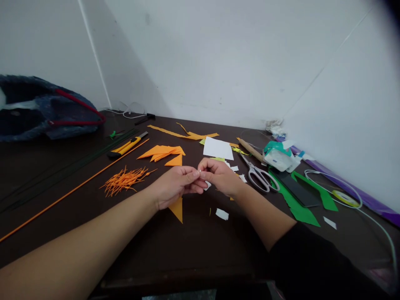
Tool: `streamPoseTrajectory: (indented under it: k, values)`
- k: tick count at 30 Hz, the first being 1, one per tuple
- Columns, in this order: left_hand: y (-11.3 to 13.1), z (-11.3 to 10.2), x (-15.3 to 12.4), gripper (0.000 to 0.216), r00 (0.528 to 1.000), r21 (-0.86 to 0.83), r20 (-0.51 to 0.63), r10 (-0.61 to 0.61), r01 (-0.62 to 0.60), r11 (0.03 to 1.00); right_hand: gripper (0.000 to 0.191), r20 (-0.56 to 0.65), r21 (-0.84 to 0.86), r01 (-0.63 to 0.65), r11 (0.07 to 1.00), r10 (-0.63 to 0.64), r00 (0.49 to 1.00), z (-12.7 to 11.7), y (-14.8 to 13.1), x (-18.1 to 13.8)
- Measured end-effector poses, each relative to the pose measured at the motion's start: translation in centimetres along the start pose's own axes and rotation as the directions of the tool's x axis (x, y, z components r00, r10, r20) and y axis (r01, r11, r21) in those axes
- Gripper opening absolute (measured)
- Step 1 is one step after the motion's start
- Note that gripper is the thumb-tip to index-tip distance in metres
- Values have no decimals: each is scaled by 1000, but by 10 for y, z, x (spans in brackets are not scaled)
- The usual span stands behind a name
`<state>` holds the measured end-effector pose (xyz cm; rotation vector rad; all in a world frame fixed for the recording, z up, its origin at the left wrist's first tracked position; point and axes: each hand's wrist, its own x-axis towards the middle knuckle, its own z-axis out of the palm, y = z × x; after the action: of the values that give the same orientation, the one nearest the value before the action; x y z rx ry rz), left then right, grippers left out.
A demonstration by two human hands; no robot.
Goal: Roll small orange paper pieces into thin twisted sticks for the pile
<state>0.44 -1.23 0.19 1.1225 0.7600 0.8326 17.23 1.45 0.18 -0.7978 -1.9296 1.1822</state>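
My left hand point(175, 185) and my right hand point(220, 175) meet above the middle of the dark table point(93, 216), fingertips pinched together on a small white paper piece point(207, 185). An orange paper triangle point(177, 208) lies just under my left hand. A white paper scrap point(222, 214) lies on the table in front of my right wrist. A pile of thin orange strips point(123, 180) sits to the left of my hands.
Scissors point(259, 174), a white sheet point(218, 148), folded orange paper point(162, 153), green paper pieces point(296, 206), a tape dispenser point(278, 156), a yellow utility knife point(126, 146), a long orange rod point(71, 191) and a blue bag point(40, 108) lie around. Walls close the back and right.
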Motion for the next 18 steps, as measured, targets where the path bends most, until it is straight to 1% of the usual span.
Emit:
streamPoseTrajectory:
  k: [2, 5, 7, 10, 12, 14, 16, 18]
  values:
    - [0, -2, 1, 18, 1000, 9, -22, 13, -13, 1000, 8, -34, 21, 7, 1000, -6, 999, 2, 2, 1]
    - [1, -8, 2, 18, 997, 57, -73, 18, -13, 998, 6, -126, -48, 55, 997, -61, 990, 6, 4, 2]
    - [2, -10, 3, 18, 993, 82, -115, 37, -27, 996, 5, -181, -157, 105, 982, -133, 974, 9, 3, 1]
    - [3, -10, 4, 15, 980, 78, -173, 93, -81, 994, 14, -227, -362, 172, 916, -266, 937, 16, 0, -1]
    - [3, -8, 4, 13, 969, 74, -218, 120, -107, 992, 20, -222, -477, 209, 854, -347, 911, 19, 0, -2]
    - [4, -6, 3, 11, 957, 87, -256, 133, -114, 990, 23, -182, -579, 243, 778, -414, 892, 22, 1, -2]
    - [4, -6, 3, 10, 951, 94, -280, 131, -109, 990, 25, -125, -671, 263, 693, -455, 882, 24, 2, -1]
    - [4, -6, 3, 11, 952, 82, -284, 115, -95, 992, 25, -89, -741, 253, 622, -465, 881, 25, 4, 0]
